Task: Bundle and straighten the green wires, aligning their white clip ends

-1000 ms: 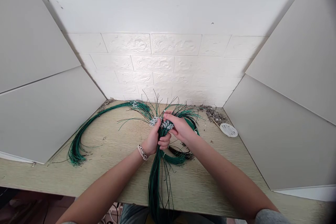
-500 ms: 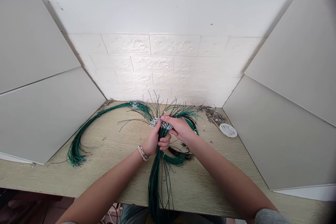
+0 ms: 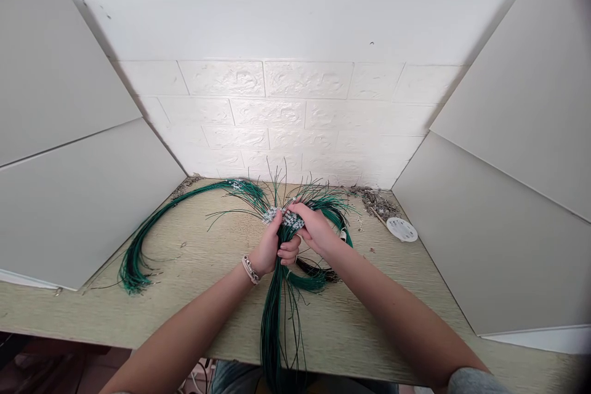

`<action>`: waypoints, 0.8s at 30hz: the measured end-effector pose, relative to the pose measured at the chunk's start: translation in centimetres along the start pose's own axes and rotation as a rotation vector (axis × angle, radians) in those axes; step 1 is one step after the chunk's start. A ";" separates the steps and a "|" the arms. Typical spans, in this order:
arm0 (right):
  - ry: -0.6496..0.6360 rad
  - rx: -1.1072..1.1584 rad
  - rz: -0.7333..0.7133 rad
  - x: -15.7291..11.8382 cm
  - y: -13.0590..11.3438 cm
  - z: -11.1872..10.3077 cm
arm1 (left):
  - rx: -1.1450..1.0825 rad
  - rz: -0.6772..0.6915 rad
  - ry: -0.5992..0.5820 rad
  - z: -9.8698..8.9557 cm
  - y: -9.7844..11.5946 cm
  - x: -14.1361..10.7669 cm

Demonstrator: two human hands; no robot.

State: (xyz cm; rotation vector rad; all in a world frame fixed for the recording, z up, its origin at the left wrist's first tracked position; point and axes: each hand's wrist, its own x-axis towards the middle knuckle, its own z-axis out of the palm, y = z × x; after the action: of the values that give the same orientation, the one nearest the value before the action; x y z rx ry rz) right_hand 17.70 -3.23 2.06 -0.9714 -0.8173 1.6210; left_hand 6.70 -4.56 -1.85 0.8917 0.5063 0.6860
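One thick bundle of green and dark wires (image 3: 271,332) is in the left hand (image 3: 268,249), upright in the fist. Left hand closed round it: fingers wrapped from the far side, thumb up along the top, just under a cluster of small white pieces (image 3: 292,220). Thin wire ends fan out above the thumb; the long tails drop below the fist and over the table edge.

Right hand (image 3: 317,229): partly curled, narrow, thumb and fingers at the white pieces just right of the left thumb. Whether it pinches a single wire can't be made out; its fingertips overlap the cluster. Left palm and the gripped stretch of wire are hidden. Tail ends below run into shadow and are cut off by the bottom edge.

Second wire bundle (image 3: 133,268) curves across the table to the left of the left hand, with white bits near its top. More wires (image 3: 308,282) loop below and beside the right hand, partly covered by hand and forearm; can't tell how many bundles.

Bracelet (image 3: 250,269) on the left wrist. Right of the right hand: white disc (image 3: 401,229), thin stick (image 3: 379,217) touching it, scraps (image 3: 382,202) behind. Table (image 3: 83,314) under everything; brick-pattern wall (image 3: 286,80) beyond the hands.
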 end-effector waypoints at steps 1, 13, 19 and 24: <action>0.009 0.026 0.009 -0.1 0.0 0.1 | 0.003 -0.002 -0.006 0.0 0.1 0.0; -0.074 0.045 -0.001 -0.3 -0.1 -0.2 | -0.042 0.042 -0.001 0.0 -0.1 -0.1; -0.165 0.035 -0.027 -0.1 0.2 -0.7 | -0.063 0.069 0.038 0.3 0.0 -0.1; -0.118 0.004 -0.018 0.1 0.4 -0.7 | -0.083 0.073 0.037 0.5 0.1 -0.2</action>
State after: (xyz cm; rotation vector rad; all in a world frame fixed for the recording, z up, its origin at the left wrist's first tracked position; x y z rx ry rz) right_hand 18.09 -3.16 1.36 -0.8696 -0.8994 1.6762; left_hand 6.90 -4.90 -1.48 0.8237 0.4766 0.7861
